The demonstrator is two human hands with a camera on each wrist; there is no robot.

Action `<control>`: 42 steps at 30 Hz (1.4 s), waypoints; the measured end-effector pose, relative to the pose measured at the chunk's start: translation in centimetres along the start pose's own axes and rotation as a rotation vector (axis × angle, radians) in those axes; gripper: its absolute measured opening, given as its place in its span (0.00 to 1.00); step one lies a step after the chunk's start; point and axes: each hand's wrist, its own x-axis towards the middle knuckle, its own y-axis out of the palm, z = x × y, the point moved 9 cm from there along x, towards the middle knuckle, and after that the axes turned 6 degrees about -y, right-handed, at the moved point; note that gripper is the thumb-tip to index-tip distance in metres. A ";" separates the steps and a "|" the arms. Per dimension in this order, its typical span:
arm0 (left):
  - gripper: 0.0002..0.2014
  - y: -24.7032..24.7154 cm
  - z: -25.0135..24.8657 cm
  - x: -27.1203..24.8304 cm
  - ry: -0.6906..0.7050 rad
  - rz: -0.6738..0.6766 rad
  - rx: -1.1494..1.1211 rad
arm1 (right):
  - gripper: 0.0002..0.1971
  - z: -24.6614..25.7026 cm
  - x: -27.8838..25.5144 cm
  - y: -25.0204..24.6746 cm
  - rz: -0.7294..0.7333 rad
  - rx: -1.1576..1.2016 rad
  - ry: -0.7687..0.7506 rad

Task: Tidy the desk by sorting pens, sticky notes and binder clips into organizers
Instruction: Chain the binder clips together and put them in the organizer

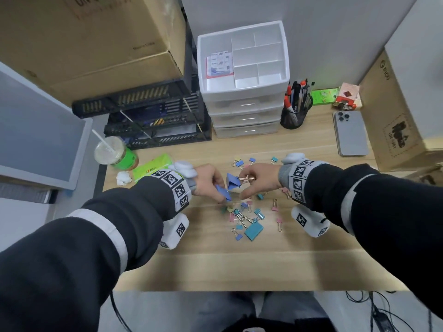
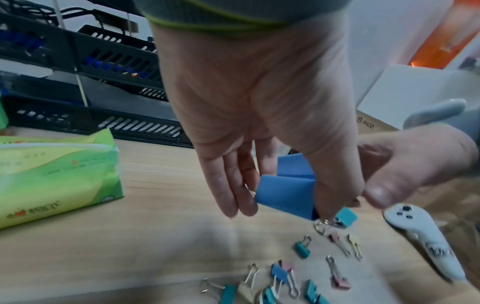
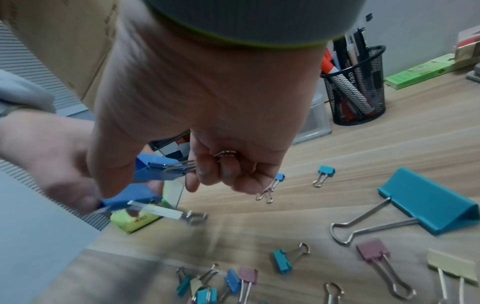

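Two big blue binder clips are held over the desk

One big blue binder clip (image 1: 233, 182) is held by its wire handles, pinched in the curled fingers of the right hand (image 1: 259, 179). A second blue binder clip (image 2: 285, 195) is gripped by its body in the left hand (image 1: 206, 179) — thumb on one side, fingers on the other. Both hands are held low over the wooden desk (image 1: 239, 259), close together, palms down, arms reaching in from each side. Many small clips and a big teal binder clip (image 1: 253, 230) are left lying just below. To do this step well, the clips should be held firmly — then carried to the white drawer organizer (image 1: 285, 68) at the back and dropped into one free box.
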 end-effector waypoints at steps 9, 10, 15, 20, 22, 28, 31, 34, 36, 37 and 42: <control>0.25 -2.4 -1.2 0.0 0.039 -0.079 -0.399 | 0.27 2.4 0.2 -2.0 -0.203 -0.295 -0.186; 0.25 -2.6 -1.6 -0.2 0.058 -0.077 -0.421 | 0.23 2.8 0.2 -2.1 -0.224 -0.316 -0.208; 0.13 -2.6 -3.1 -0.4 0.073 0.005 -0.496 | 0.14 3.9 0.0 -2.5 -0.243 -0.466 -0.256; 0.11 -2.3 -3.6 -0.4 -0.004 0.065 -0.415 | 0.10 3.7 -0.1 -2.0 -0.138 -0.629 -0.208; 0.12 -1.9 -3.8 -0.3 -0.030 0.085 -0.369 | 0.11 3.3 -0.2 -1.5 -0.082 -0.633 -0.174; 0.14 -0.4 -5.2 -0.2 -0.033 0.115 -0.055 | 0.06 2.7 0.0 -1.2 -0.079 -0.517 -0.194; 0.06 0.8 -5.6 0.5 -0.076 0.125 0.045 | 0.09 0.7 -0.1 -1.3 -0.087 -0.372 -0.177; 0.08 1.6 -4.7 1.1 -0.120 0.111 0.151 | 0.19 -3.8 -0.8 -2.4 -0.087 -0.319 -0.020; 0.09 1.6 -3.8 1.2 -0.130 0.094 0.182 | 0.20 -7.5 -1.8 -3.7 -0.095 -0.353 0.122; 0.09 1.8 -3.3 1.3 -0.135 0.097 0.186 | 0.19 -9.3 -2.4 -4.5 -0.111 -0.380 0.188; 0.08 3.5 0.0 1.9 -0.223 0.112 0.167 | 0.20 -13.7 -3.0 -6.2 -0.227 -0.470 0.278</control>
